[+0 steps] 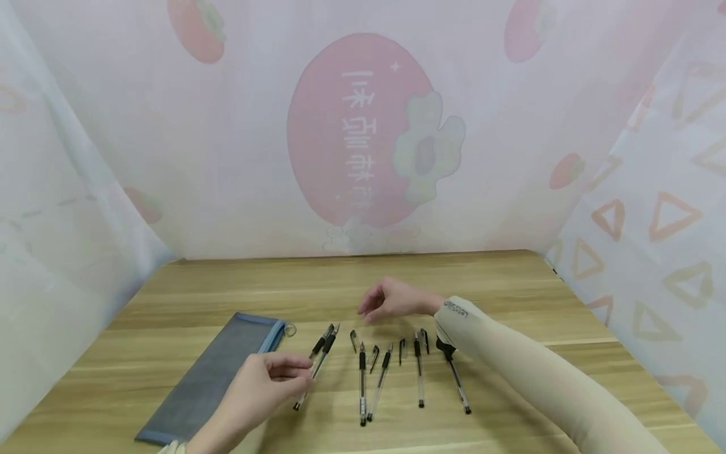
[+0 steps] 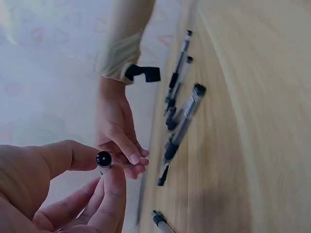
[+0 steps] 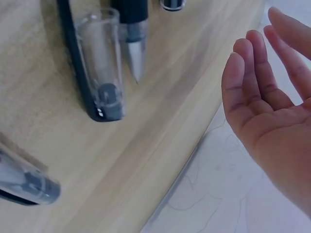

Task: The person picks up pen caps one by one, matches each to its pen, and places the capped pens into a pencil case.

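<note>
My left hand [image 1: 263,381] pinches a pen between thumb and fingers; its black end [image 2: 103,158] faces the camera in the left wrist view. Two black-gripped pens [image 1: 326,347] overlap beside these fingers in the head view, and which one is held is hard to tell there. Farther back, my right hand [image 1: 391,298] hovers with loosely bent fingers and nothing in them. Below it lie several loose clear pen caps [image 3: 99,68] with black clips. Uncapped gel pens, among them one pen [image 1: 363,384] and another [image 1: 418,372], lie with tips pointing away from me.
A grey mesh pencil pouch [image 1: 210,378] with blue edging and a zip ring lies flat at the left, partly behind my left forearm. The wooden table [image 1: 499,277] ends at a printed curtain [image 1: 244,157]. At the right, my sleeve [image 1: 533,366] covers part of a pen [image 1: 458,384].
</note>
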{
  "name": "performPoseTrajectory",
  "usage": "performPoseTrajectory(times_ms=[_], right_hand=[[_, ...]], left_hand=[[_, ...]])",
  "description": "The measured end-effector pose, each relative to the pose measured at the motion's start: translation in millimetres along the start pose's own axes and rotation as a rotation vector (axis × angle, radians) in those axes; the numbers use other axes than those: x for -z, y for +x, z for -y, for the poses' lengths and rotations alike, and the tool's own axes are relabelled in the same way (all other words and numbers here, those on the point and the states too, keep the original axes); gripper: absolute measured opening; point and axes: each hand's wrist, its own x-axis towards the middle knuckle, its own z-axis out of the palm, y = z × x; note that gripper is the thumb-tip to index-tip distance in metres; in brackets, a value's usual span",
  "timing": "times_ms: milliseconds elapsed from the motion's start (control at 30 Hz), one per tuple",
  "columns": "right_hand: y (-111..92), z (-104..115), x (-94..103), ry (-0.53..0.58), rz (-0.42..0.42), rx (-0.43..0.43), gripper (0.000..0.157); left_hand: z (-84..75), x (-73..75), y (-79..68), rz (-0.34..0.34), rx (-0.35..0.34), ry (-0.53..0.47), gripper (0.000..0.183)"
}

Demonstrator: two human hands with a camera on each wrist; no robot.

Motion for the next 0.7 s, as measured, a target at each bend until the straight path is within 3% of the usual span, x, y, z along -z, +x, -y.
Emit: performPoseTrajectory(times_ms=[167, 333, 700], right_hand=[[4.2, 0.8, 1.1, -0.012, 0.014, -0.009, 0.026], [7.1, -3.6, 3.8, -0.005, 0.018, 0.008, 0.028], [17.0, -0.1, -1.1, -0.032, 0.123, 0.104, 0.032]], left_hand=[[2.2, 2.1, -13.4, 0.06, 0.056, -0.166, 0.033], [2.7, -1.7, -17.3, 0.051, 0.083, -0.282, 0.04], [3.7, -6.4, -17.8, 0.031, 0.102, -0.319, 0.042]])
